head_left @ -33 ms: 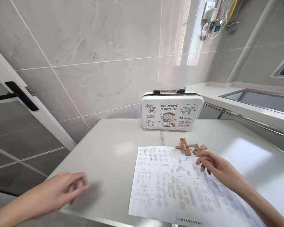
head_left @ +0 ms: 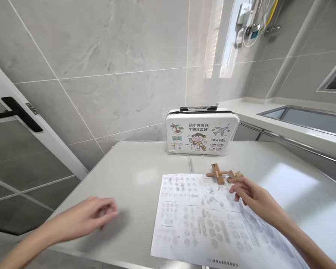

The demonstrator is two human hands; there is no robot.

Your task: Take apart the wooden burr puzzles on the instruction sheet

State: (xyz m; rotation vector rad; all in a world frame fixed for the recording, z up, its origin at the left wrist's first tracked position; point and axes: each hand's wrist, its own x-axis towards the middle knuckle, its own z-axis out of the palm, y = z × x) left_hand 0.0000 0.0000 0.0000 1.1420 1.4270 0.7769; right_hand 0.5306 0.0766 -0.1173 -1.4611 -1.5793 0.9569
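A: What is the right hand point(head_left: 249, 192) near?

B: The pieces point(head_left: 232, 175), a small brown bunch at the upper edge of the sheet point(head_left: 182, 220). Its fingertips come up to them; whether they touch, the view does not settle.

A: And its grip?

B: Loosely bent, the thumb and fingers a little apart, with nothing seen between them.

A: What lies beside the pieces?

B: The cross point(head_left: 217, 173), brown slats crossing one another. It sits just left of them, partly over the sheet's far edge.

A: Where is the left hand point(head_left: 102, 213)?

B: Well left of the sheet, above the bare side of the counter point(head_left: 140, 168). It is slightly blurred. Its grip is half curled, thumb and fingers apart, with nothing seen in it.

A: What does the sheet show?

B: Rows of grey drawings, too faint to read. It lies flat, its right side partly under the right forearm.

A: And behind?

B: The case point(head_left: 184, 129), white, upright near the wall point(head_left: 114, 45), printed with a plane, a palm and a cartoon cow.
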